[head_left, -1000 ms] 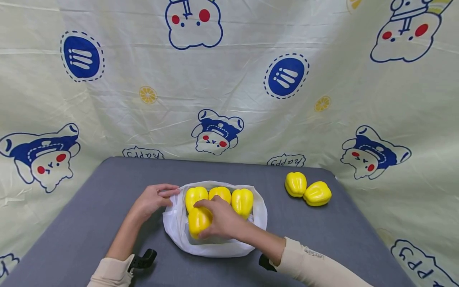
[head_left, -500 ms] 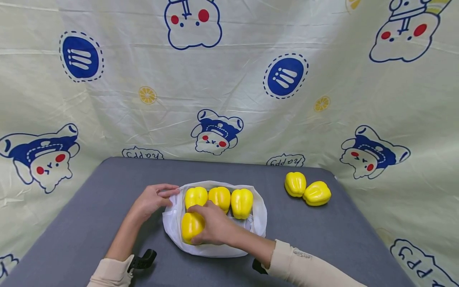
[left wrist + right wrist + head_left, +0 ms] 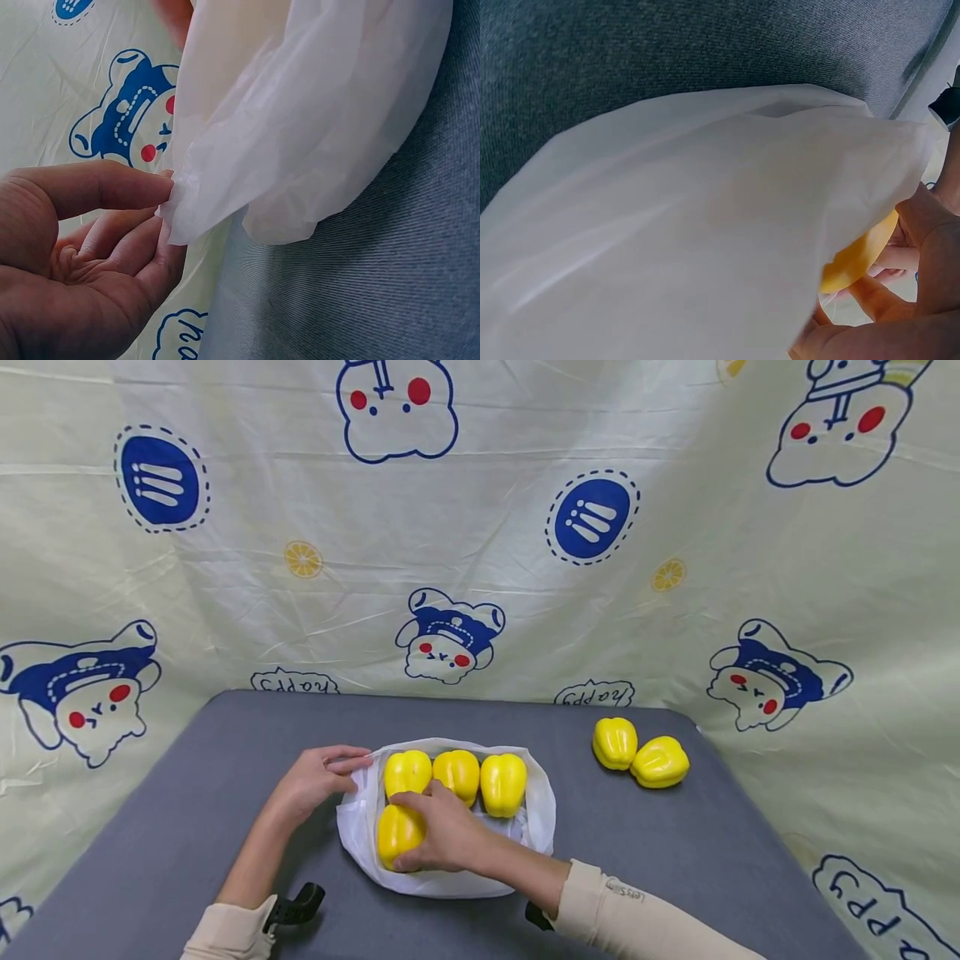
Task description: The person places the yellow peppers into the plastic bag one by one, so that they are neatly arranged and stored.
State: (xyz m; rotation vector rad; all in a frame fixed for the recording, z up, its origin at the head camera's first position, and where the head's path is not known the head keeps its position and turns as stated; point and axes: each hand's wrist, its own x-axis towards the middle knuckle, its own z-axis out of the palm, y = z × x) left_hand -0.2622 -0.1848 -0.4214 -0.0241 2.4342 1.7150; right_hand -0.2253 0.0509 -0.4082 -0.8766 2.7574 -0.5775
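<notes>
A white bag (image 3: 542, 814) stands with its mouth spread wide on the grey table. Inside, along its far side, sit a left yellow bell pepper (image 3: 407, 772), a middle one (image 3: 459, 770) and a right one (image 3: 503, 785). My right hand (image 3: 453, 837) reaches into the bag and grips another yellow bell pepper (image 3: 397, 838) at the near left. The right wrist view shows that pepper (image 3: 861, 259) partly behind the bag wall (image 3: 705, 217). At the bag's left rim, my left hand (image 3: 315, 783) pinches the thin edge, clearer in the left wrist view (image 3: 300, 135).
Two more yellow bell peppers lie touching at the back right of the table: one upright-looking pepper (image 3: 615, 743) and one on its side (image 3: 660, 762). A printed curtain (image 3: 480, 560) hangs behind the table's far edge.
My right hand has moved the held bell pepper left and slightly nearer within the bag, then stayed almost still. The left hand keeps its place at the rim.
</notes>
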